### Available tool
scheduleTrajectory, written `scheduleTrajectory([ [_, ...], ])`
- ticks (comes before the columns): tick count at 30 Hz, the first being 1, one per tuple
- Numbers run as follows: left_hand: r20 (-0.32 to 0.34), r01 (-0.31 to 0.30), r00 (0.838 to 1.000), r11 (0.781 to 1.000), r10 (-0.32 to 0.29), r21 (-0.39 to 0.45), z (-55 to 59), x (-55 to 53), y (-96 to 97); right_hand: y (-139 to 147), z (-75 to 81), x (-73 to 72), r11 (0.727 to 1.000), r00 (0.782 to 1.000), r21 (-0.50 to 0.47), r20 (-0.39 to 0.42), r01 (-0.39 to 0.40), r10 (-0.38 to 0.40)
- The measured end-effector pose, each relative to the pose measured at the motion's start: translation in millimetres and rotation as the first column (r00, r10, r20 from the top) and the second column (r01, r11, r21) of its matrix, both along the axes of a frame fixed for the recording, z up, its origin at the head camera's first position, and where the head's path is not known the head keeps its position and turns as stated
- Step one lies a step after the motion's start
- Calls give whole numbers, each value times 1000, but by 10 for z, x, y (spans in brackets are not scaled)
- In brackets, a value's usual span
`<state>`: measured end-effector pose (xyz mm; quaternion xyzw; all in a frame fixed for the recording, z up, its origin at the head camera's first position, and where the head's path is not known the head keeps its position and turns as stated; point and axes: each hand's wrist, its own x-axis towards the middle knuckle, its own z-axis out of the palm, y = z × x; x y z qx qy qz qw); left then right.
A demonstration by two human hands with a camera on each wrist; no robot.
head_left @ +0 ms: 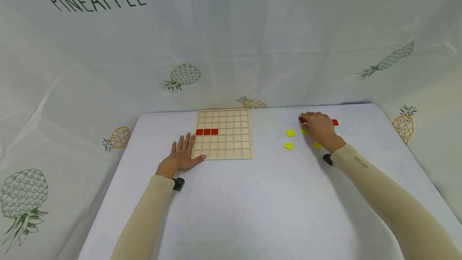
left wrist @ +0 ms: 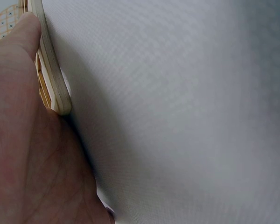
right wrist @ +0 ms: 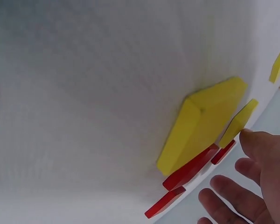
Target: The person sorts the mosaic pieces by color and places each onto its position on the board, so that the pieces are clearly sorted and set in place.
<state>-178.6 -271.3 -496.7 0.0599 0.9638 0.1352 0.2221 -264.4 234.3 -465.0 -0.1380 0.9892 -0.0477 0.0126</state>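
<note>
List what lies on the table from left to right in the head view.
Left hand → grid board with red tiles → two yellow tiles → right hand → red tile.

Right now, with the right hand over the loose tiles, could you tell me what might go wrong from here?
The right hand reaches over red tiles lying close beside yellow tiles, so its fingers could nudge neighbours or lift the wrong one. The left hand only rests flat at the corner of the wooden grid board; a bump might slide the board and unseat the three red tiles in the grid.
</note>
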Motion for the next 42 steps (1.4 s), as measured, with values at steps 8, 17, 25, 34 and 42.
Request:
scheduleTrajectory([
  [8,-11,0,1000,1000,0,4,-30,1,8,5,-28,-41,1000,1000,17,2,20,-20],
  [17,-9,3,1000,1000,-3,5,-60,-13,2,-48,-44,-65,1000,999,21,-46,-7,8],
  [25,-9,4,1000,1000,-4,2,-63,-29,7,-81,-43,-74,998,994,-28,-91,-64,61],
  [34,-6,11,1000,1000,-11,-9,-82,-45,-7,-126,-39,-33,997,992,-17,-104,-73,71],
  [42,-7,1,1000,1000,-1,-4,-57,-18,-11,-170,-27,-23,996,991,-13,-108,-85,83],
])
